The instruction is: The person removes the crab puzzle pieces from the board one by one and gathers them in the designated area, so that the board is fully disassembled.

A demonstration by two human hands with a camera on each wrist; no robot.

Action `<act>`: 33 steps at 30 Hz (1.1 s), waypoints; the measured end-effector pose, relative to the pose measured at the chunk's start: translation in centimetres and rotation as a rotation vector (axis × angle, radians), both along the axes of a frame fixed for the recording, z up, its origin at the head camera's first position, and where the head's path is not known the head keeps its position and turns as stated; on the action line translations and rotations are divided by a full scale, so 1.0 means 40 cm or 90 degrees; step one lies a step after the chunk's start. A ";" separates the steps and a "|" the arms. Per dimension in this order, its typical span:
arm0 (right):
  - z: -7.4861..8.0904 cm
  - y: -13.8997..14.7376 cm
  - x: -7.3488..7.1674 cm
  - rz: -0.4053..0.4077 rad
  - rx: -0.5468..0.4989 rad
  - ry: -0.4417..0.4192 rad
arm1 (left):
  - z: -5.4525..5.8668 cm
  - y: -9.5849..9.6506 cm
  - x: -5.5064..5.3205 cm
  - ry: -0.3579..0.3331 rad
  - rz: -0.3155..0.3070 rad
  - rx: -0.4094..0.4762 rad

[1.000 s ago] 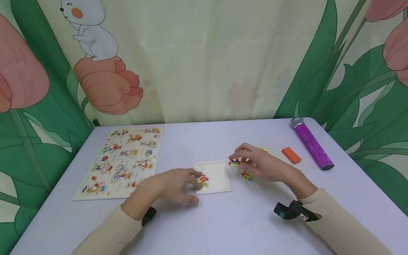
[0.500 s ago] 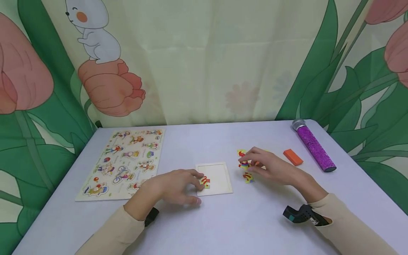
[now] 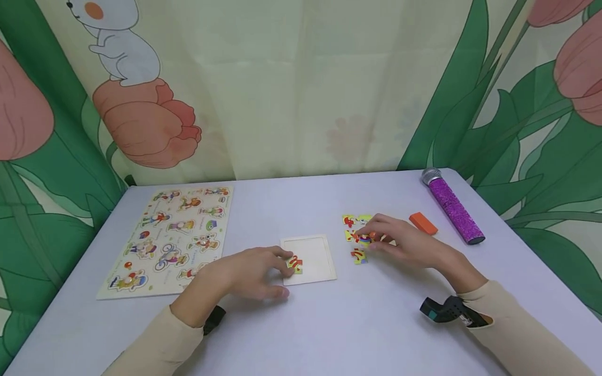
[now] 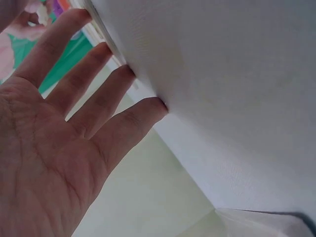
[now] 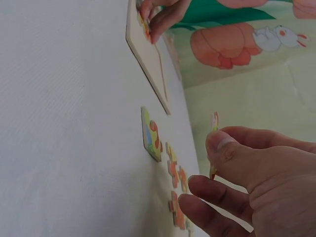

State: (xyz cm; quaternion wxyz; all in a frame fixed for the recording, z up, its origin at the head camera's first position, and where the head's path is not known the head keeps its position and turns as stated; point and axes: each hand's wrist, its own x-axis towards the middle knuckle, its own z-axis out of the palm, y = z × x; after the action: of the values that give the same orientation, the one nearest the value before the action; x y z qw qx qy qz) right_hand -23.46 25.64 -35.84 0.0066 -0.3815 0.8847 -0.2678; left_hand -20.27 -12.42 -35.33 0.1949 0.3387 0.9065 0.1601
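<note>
My right hand (image 3: 406, 243) pinches a small jigsaw piece (image 5: 215, 121) between thumb and index finger, holding it edge-on above the table in the right wrist view. Below and beside it lie several loose pieces, among them a yellow-green one with red shapes (image 3: 359, 256). To the left is a square wooden puzzle tray (image 3: 315, 256) with one jigsaw piece (image 3: 296, 265) in its lower left corner. My left hand (image 3: 251, 271) rests at the tray's left side, fingertips at that piece and the rim. Its fingers are spread and nearly straight in the left wrist view.
A large picture board (image 3: 164, 240) with cartoon figures lies on the left, partly behind the left forearm. On the right are an orange block (image 3: 423, 223) and a glittery purple microphone (image 3: 453, 206). A printed curtain (image 3: 282, 94) hangs behind the white table (image 3: 338, 329).
My right hand has moved right, away from the tray, with the pinched piece, uncovering more loose pieces. The left hand stays at the tray. The head view has shifted slightly.
</note>
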 end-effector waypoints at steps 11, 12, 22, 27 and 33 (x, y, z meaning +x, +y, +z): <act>-0.016 0.024 0.011 -0.048 0.044 -0.043 | 0.005 -0.008 0.008 -0.001 -0.002 0.014; -0.019 0.026 0.011 -0.049 0.048 -0.043 | 0.005 -0.008 0.008 0.000 -0.002 0.015; -0.024 0.047 0.022 -0.051 0.069 -0.058 | 0.009 -0.005 0.009 0.003 -0.008 0.018; -0.023 0.048 0.022 -0.038 0.071 -0.058 | 0.011 -0.002 0.003 0.020 -0.009 0.026; -0.025 0.052 0.022 -0.046 0.086 -0.064 | 0.008 0.005 -0.015 0.053 0.011 0.022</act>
State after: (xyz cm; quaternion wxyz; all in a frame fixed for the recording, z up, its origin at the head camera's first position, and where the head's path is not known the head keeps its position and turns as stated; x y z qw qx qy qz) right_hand -22.58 27.73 -36.82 0.0668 -0.3341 0.9125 -0.2265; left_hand -20.87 -12.21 -35.00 0.1497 0.3409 0.9136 0.1633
